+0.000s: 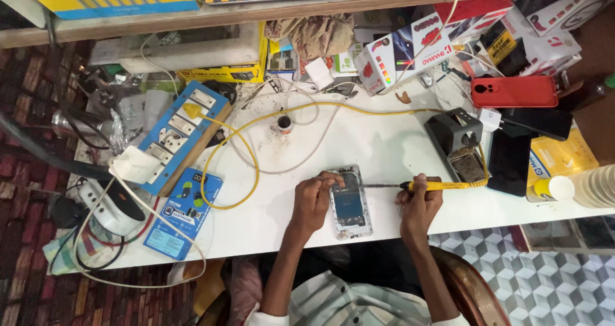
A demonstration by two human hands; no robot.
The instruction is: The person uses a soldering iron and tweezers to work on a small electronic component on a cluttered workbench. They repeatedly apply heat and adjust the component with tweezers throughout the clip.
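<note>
We see opened phone (350,202) flat on white table | yellow soldering iron (428,186) level, tip at phone's upper edge

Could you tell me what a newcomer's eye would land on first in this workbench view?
Most likely the opened phone lying at the front middle of the white table, steadied by the left hand, while the right hand holds a yellow soldering iron with its tip at the phone's upper edge. The iron's yellow cable loops leftward to a blue power strip, and a red phone case lies at the right rear.
</note>
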